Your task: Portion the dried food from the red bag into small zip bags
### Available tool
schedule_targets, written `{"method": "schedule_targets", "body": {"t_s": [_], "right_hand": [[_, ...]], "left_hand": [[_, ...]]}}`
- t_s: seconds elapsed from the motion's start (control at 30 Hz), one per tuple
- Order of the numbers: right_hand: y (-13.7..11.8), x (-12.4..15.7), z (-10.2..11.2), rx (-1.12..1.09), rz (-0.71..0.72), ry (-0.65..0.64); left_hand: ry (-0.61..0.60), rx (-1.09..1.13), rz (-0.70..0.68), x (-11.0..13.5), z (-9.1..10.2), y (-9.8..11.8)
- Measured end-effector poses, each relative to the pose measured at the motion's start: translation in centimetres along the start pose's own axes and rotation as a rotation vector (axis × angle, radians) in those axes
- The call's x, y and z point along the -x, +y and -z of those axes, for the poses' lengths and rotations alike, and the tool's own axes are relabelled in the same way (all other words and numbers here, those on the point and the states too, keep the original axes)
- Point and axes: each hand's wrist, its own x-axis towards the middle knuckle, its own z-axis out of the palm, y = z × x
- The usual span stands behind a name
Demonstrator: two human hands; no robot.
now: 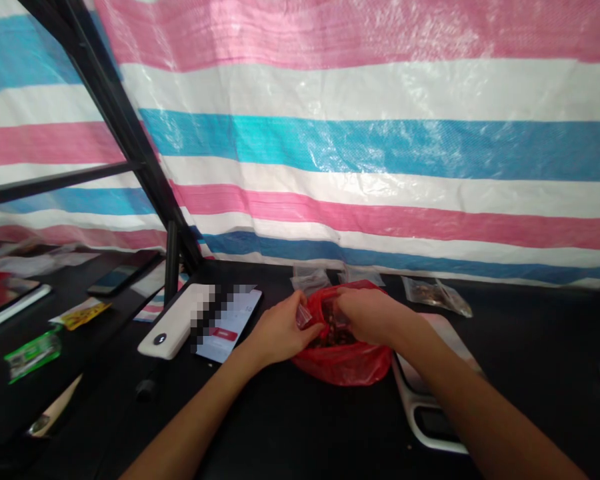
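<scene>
A red plastic bag (350, 367) stands on the black table, its mouth spread and dark brown small pieces (334, 335) inside. My left hand (286, 325) is closed at the bag's left rim, with a small clear plastic bag (304, 315) between thumb and fingers. From the right, my right hand (364, 312) reaches into the red bag's mouth. Its fingers are curled together over the brown pieces; their tips are partly hidden, and what they grip cannot be made out.
Right of the red bag lies a white kitchen scale (414, 417), partly under my right forearm. Behind it is a clear bag of brown pieces (433, 295). A lit phone (223, 333) and a white device (173, 327) lie left. A black metal frame (130, 150) rises beside a striped tarp (380, 147).
</scene>
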Motion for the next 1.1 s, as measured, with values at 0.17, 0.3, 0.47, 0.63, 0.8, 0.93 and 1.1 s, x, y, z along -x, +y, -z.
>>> {"method": "schedule_targets", "body": {"t_s": [0.17,0.3,0.47,0.63,0.8,0.93,1.1], "right_hand": [[-0.5,-0.5,0.1,-0.003,0.091,-0.021],[-0.3,-0.6,0.3,-0.036,0.102,-0.028],[0.8,-0.2,1.0,-0.109,0.11,-0.082],[2.5,1.1,2.3,-0.196,0.111,-0.063],[2.8,2.2,3.5,-0.339,0.221,0.053],[1.5,2.0,3.0,-0.353,0.357,0.2],[-0.3,1.3,1.9,-0.156,0.331,0.291]], "left_hand": [[0.095,0.473,0.061,-1.2,-1.4,-1.0],[0.164,0.649,0.076,-1.8,-2.0,-1.9],[0.453,0.497,-0.052,-1.6,-1.4,-1.8],[0.508,0.402,-0.155,-1.2,-1.0,-1.2],[0.453,0.099,-0.264,-0.7,-1.2,-0.5],[0.376,-0.03,-0.233,-0.4,-1.7,-0.2],[0.313,-0.031,-0.181,-0.3,-2.4,-0.4]]}}
